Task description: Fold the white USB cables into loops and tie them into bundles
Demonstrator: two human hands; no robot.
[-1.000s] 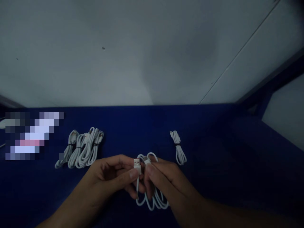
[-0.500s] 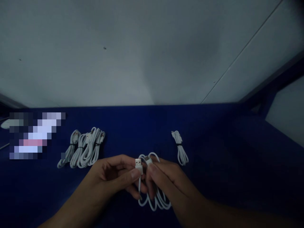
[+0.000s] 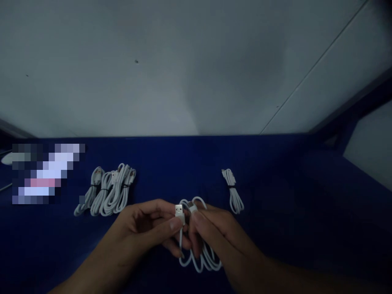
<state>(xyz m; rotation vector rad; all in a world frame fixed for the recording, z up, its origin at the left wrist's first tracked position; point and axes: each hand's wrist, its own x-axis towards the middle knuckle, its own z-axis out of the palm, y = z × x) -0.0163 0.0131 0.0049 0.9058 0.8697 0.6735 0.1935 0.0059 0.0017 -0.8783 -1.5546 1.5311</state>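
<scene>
The left hand (image 3: 137, 239) pinches a USB plug (image 3: 180, 214) between thumb and fingers; the right hand (image 3: 220, 232) pinches another connector (image 3: 192, 209). The white cable (image 3: 207, 259) is looped between and below them, above the blue surface (image 3: 177, 163), with no tie showing (fingers hide part). Tied bundles (image 3: 114, 196) lie finished-looking at left, one tied bundle (image 3: 235, 198) at right.

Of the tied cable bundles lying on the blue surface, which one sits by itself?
The bundle just beyond the right hand, on the right side. The other bundles lie crowded together, beyond the left hand.
</scene>
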